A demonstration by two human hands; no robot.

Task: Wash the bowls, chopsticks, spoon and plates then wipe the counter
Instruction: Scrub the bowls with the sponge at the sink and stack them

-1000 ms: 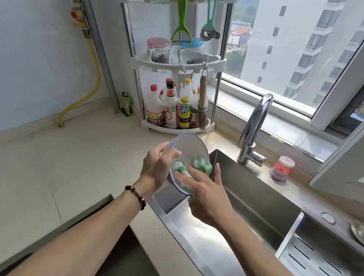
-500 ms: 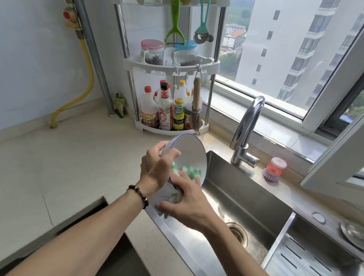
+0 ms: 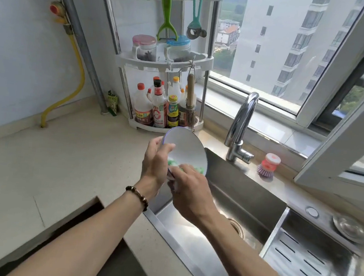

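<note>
- The fingers (image 3: 164,149) of the left hand (image 3: 154,164) are curled over the near rim of a white plate (image 3: 189,148), with the thumb laid on its face, so the plate is clamped and held tilted on edge.
- The fingers (image 3: 179,168) of the right hand (image 3: 190,193) are bent down onto a green and white sponge (image 3: 174,164), which is pressed against the lower part of the plate's face.
- The plate is held above the left end of the steel sink (image 3: 248,201), just past the edge of the bench (image 3: 52,170), with its upper rim rising beyond both hands.
- The scrubbing is probably best done with the rim gripped firmly and the sponge swept across the whole face, right out to the blue-edged rim.
- The plate is best kept over the sink, so that drips are caught and a slip is less costly.
- A tap (image 3: 241,123) stands behind the sink, and a dish brush (image 3: 267,165) rests beside it.
</note>
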